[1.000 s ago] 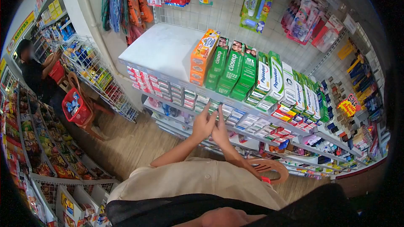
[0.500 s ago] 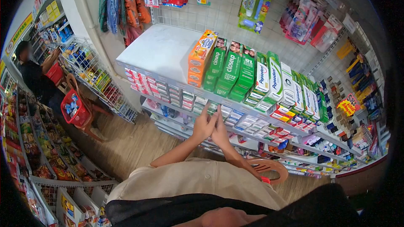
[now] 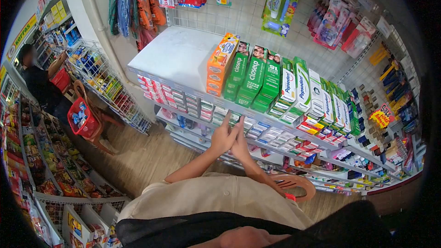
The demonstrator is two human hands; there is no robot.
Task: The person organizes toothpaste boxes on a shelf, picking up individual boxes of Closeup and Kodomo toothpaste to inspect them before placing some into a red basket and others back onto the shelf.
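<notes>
My left hand (image 3: pixel 223 138) and my right hand (image 3: pixel 240 148) are close together at the front of the shelf below the top one. Their fingers point forward, held together, with the fingertips beside the ends of small toothpaste boxes (image 3: pixel 221 114). A small dark green end shows between the fingertips; whether they grip it is hidden. Above them on the top shelf stand an orange toothpaste box (image 3: pixel 220 66), green Closeup boxes (image 3: pixel 250 76) and white-green Pepsodent boxes (image 3: pixel 301 87). The left part of that white top shelf (image 3: pixel 172 57) shows its bare surface.
A brown plastic chair (image 3: pixel 294 184) stands close at my right. Another chair bears a red basket (image 3: pixel 82 128) at the left, near a person (image 3: pixel 39 78) in dark clothes. Snack racks (image 3: pixel 34 156) line the left side; packaged toothbrushes (image 3: pixel 280 4) hang behind the shelf.
My hands stay almost in the same place at the shelf front. The view has shifted very slightly. The person at the left has moved an arm a little.
</notes>
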